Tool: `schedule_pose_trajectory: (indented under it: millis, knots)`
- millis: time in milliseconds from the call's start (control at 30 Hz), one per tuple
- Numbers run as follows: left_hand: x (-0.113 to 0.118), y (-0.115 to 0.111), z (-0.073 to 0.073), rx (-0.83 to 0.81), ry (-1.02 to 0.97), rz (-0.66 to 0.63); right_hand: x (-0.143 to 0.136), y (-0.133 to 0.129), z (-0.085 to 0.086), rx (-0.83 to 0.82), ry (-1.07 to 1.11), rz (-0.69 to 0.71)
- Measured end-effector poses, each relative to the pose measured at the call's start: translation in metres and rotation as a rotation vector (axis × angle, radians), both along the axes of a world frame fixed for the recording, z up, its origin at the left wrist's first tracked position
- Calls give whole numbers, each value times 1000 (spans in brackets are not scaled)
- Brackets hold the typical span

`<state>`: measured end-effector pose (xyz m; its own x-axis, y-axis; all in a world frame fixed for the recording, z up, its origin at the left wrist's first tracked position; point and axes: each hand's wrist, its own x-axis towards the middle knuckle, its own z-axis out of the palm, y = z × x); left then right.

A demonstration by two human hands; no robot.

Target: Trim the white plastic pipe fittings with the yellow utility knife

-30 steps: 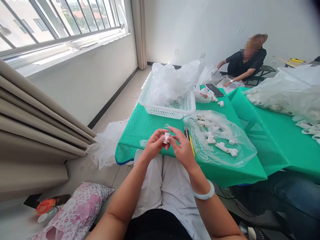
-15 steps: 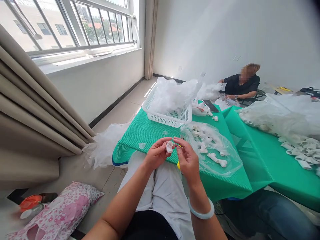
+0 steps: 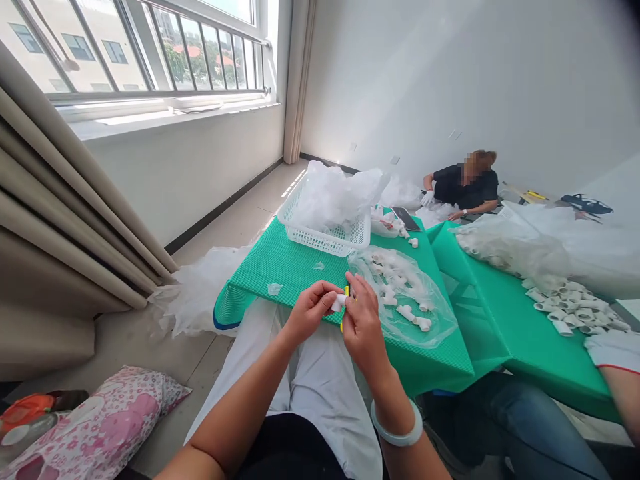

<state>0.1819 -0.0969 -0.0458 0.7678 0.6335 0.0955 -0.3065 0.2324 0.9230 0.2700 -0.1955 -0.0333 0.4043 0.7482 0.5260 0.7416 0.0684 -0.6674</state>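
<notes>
Over the table's front edge and my lap, my left hand [image 3: 310, 311] pinches a small white plastic pipe fitting [image 3: 339, 303]. My right hand [image 3: 363, 317] is closed round a slim tool with yellow parts [image 3: 347, 291]; its kind cannot be made out, since the fingers cover most of it. The right fingers also meet the near side of the fitting. Just right of my hands, a clear plastic bag [image 3: 440, 320] lies spread on the green-covered table [image 3: 260, 260], with several white tee fittings [image 3: 404, 311] on it.
A white basket [image 3: 325, 241] heaped with plastic film stands at the back. To the right lie a pile of fittings [image 3: 575, 307] and a co-worker's gloved hand [image 3: 613, 348]. Another person [image 3: 467, 183] sits beyond the table. A flowered pillow [image 3: 115, 413] lies on the floor.
My right hand has come in against the fitting, which has turned in my left fingers. A co-worker's gloved hand has come into view at right. The view has shifted slightly right.
</notes>
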Motion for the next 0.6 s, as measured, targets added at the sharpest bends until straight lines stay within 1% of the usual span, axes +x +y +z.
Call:
schedule_pose_trajectory:
  millis: [33, 100, 133, 167, 267, 300, 333, 400, 467, 533, 600]
  knots:
    - [0, 2, 0, 128, 19, 44, 1, 0, 1, -48, 85, 34]
    - [-2, 8, -1, 364, 43, 129, 3, -2, 4, -144, 303, 146]
    - [-2, 11, -2, 453, 57, 168, 5, -4, 6, -165, 422, 183]
    - [-3, 15, -2, 523, 75, 202, 8, -5, 8, -161, 537, 185]
    - [-5, 20, 1, 679, 122, 284, 11, -6, 10, -60, 795, 46]
    - [-5, 19, 3, 737, 116, 297, 10, -5, 9, -42, 858, 24]
    - [-5, 16, 5, 798, 99, 306, 8, -3, 8, -35, 921, 31]
    - [-3, 7, 9, 907, 58, 339, 2, 2, 5, -8, 1072, 90]
    - [0, -3, 13, 984, 25, 400, -4, 5, 3, 51, 1235, 132]
    - [2, -12, 15, 1033, -13, 456, -9, 7, 3, 98, 1375, 166]
    - [3, -17, 17, 1051, -50, 469, -11, 6, 6, 103, 1467, 213]
